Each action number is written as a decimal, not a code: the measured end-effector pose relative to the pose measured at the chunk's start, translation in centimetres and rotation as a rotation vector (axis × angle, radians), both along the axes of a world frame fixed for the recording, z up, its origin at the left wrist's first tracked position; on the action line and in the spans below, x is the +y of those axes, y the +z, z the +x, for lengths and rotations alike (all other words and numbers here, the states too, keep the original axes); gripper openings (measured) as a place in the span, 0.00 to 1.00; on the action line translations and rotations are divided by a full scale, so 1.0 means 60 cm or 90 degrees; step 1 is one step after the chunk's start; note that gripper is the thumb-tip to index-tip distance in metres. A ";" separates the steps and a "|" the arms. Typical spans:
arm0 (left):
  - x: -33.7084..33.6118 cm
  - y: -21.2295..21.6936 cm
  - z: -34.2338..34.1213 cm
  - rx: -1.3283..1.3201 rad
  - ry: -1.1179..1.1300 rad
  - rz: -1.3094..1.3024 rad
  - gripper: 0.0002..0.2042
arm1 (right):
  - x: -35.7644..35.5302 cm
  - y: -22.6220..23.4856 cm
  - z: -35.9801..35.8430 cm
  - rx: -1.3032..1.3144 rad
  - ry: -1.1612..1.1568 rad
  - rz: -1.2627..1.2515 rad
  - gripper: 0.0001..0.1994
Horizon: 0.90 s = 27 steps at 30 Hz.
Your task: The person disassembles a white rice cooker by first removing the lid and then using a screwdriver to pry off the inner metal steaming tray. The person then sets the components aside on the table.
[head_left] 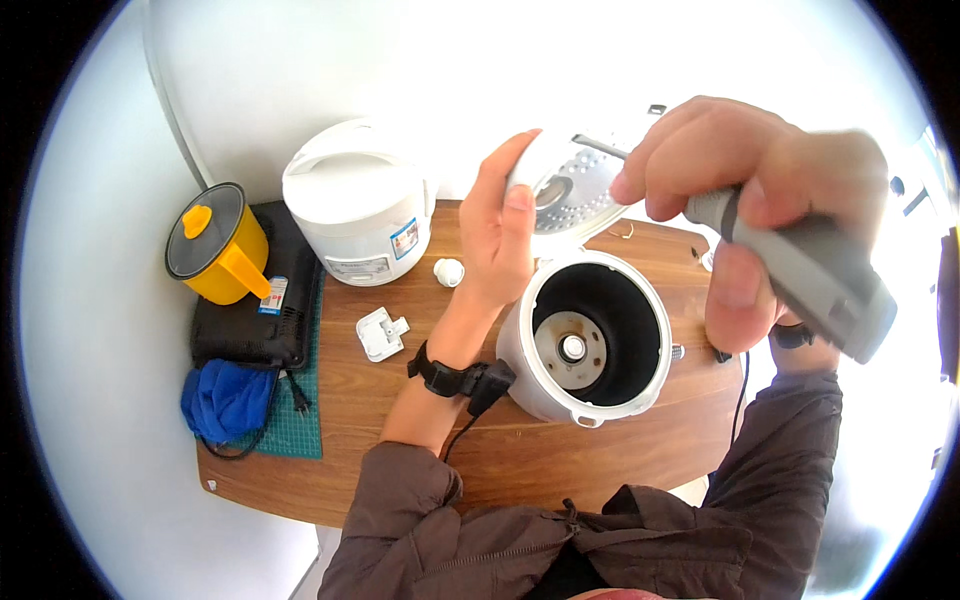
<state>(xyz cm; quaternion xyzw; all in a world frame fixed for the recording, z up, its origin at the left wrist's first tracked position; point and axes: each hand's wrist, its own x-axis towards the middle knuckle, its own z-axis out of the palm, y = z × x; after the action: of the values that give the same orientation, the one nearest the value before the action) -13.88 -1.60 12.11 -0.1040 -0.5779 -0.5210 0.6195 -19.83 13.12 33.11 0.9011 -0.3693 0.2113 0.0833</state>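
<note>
My left hand (495, 230) grips the edge of a white rice cooker lid (585, 190), its perforated metal inner plate showing. The lid is tilted up behind the open rice cooker body (532, 375), whose dark inside has a round heating plate (573, 350) at the bottom. Raised at the right, my right hand (745, 185) is wrapped round a grey electric screwdriver (810, 280). A thin metal shaft points left from that hand to the lid's upper edge. Whether its tip touches the lid I cannot tell.
A second white rice cooker (358, 220) stands back left. Beside it, a yellow pot (232, 265) sits on a black appliance (235, 335). A blue cloth (225, 402) and green mat (305, 430) lie nearer. Small white parts (381, 334) rest on the wooden table (300, 490).
</note>
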 end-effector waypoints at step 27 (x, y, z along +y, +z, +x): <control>0.000 -0.002 0.001 -0.008 0.032 -0.026 0.21 | -0.139 0.029 0.067 -0.439 -0.232 0.074 0.07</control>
<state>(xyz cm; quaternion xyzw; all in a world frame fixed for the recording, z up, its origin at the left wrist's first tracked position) -13.81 -1.62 11.96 -0.0988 -0.5946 -0.4940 0.6266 -15.83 4.81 34.88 0.7003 -0.5410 0.4619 -0.0602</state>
